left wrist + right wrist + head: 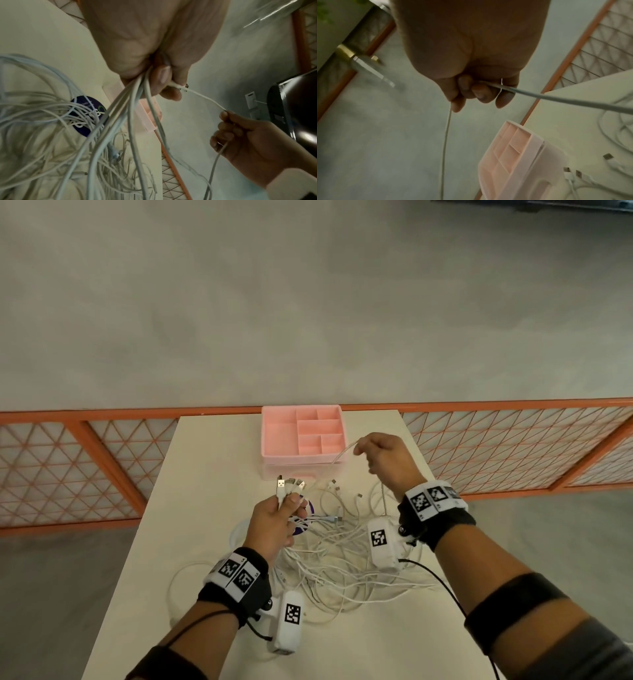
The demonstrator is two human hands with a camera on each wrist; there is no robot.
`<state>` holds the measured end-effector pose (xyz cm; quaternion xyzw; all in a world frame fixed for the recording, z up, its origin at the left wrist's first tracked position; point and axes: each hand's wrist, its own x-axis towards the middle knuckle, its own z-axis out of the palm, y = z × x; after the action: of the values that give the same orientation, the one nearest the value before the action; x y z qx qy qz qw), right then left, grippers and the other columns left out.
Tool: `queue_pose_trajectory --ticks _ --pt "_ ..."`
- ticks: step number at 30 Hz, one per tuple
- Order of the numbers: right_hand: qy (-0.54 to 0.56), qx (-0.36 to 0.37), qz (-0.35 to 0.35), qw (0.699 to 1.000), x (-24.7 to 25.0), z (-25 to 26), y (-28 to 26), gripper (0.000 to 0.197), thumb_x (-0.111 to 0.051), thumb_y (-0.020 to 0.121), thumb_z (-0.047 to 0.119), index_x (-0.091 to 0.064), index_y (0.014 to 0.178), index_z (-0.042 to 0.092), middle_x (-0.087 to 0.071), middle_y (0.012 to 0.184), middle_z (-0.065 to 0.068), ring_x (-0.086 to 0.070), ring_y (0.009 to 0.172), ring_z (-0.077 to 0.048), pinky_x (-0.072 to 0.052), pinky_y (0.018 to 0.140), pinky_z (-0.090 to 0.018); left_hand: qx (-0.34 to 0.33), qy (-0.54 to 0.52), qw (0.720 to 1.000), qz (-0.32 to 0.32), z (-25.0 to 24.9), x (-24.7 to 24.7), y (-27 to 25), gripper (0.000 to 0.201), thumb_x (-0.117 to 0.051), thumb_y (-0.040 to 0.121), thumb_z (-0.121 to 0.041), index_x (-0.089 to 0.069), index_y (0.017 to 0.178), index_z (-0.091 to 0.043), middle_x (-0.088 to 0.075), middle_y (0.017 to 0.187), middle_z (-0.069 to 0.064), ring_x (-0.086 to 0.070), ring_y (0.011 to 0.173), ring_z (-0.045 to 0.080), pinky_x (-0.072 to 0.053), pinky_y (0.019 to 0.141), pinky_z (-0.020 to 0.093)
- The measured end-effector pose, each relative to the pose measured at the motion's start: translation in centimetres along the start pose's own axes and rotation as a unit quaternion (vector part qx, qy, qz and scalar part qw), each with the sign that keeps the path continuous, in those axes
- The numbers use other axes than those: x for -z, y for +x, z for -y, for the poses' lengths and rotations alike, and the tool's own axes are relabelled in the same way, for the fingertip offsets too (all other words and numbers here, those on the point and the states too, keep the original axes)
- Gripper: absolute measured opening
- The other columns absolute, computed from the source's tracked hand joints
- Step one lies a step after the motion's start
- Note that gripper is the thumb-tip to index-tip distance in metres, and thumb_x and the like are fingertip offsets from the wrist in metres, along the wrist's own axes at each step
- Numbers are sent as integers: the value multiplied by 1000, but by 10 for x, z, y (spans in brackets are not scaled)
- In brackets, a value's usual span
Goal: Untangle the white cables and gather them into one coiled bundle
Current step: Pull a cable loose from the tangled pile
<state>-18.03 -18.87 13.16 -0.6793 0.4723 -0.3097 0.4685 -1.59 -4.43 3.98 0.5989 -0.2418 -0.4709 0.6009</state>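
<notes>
A tangle of white cables [339,570] lies on the cream table [191,508]. My left hand [277,518] grips a bunch of cable ends, their USB plugs [289,486] fanning upward; in the left wrist view the strands [130,108] hang from that fist. My right hand [380,457], raised over the table's right side, pinches a single white cable [329,467] that stretches taut back to the left hand. The right wrist view has this cable [556,100] passing through the curled fingers [481,92].
A pink compartment box [303,436] stands at the table's far edge, just behind the hands. A purple round disc [310,508] lies under the cables. Loose plugs [342,491] rest near the box. An orange lattice railing [513,446] runs beyond the table.
</notes>
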Motion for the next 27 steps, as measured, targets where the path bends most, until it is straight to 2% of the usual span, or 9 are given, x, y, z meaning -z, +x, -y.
queue_pose_trajectory --ticks 5,7,11,14,16,20,22,25,27 --pt "79 -55 -228 969 57 -8 8 17 -59 88 15 -76 87 17 -74 97 -3 -64 84 -24 -50 86 -38 32 -29 998 -49 10 12 0 30 -50 103 -28 -57 84 -6 -41 59 -2 -28 40 8 -22 40 19" --pt "75 -105 -282 951 90 -29 14 16 -62 87 19 -75 97 17 -72 105 -12 -65 79 -29 -53 76 -36 47 -51 996 -56 12 14 -1 31 -49 103 -30 -53 80 -10 -34 55 -4 -26 40 8 -21 40 18" --pt "54 -247 -253 934 149 -79 18 39 -56 95 21 -57 131 5 -58 133 -20 -54 87 -22 -52 69 -33 70 -93 991 -60 12 15 1 34 -45 105 -31 -47 76 -13 -31 51 -7 -24 39 8 -20 38 17" --pt "82 -277 -271 918 173 -111 -3 11 -52 98 12 -55 105 21 -59 120 -5 -57 100 -19 -57 76 -31 74 -129 987 -69 9 14 2 35 -44 105 -30 -46 74 -15 -31 49 -7 -24 38 8 -20 37 17" --pt "-76 -324 -228 915 181 -136 -25 4 -63 94 22 -60 96 20 -64 111 -5 -63 98 -23 -55 85 -35 69 -162 980 -97 8 16 4 36 -45 105 -30 -46 72 -16 -31 49 -7 -24 36 7 -20 35 16" --pt "-185 -385 -231 874 175 -188 -66 50 -57 81 66 -61 121 36 -63 121 5 -60 110 -21 -46 93 -32 67 -211 957 -185 7 37 14 37 -43 105 -31 -44 71 -17 -29 48 -7 -23 34 6 -20 34 16" --pt "-233 -364 -246 868 173 -205 -72 65 -61 71 72 -54 128 41 -56 135 12 -55 122 -16 -43 101 -28 70 -221 951 -202 8 47 17 38 -42 106 -32 -43 71 -17 -28 50 -6 -22 33 6 -20 33 15" --pt "-143 -393 -208 884 172 -227 -65 61 -68 84 48 -53 137 23 -51 146 4 -51 130 -18 -40 108 -29 76 -211 956 -188 8 47 18 38 -42 106 -33 -44 72 -16 -29 48 -7 -22 34 6 -21 33 16" --pt "-9 -391 -216 895 165 -222 -46 41 -57 97 29 -54 133 10 -53 143 -8 -60 114 -26 -48 97 -40 79 -204 962 -164 6 37 16 37 -44 105 -33 -44 72 -16 -29 48 -8 -23 35 6 -21 33 17"
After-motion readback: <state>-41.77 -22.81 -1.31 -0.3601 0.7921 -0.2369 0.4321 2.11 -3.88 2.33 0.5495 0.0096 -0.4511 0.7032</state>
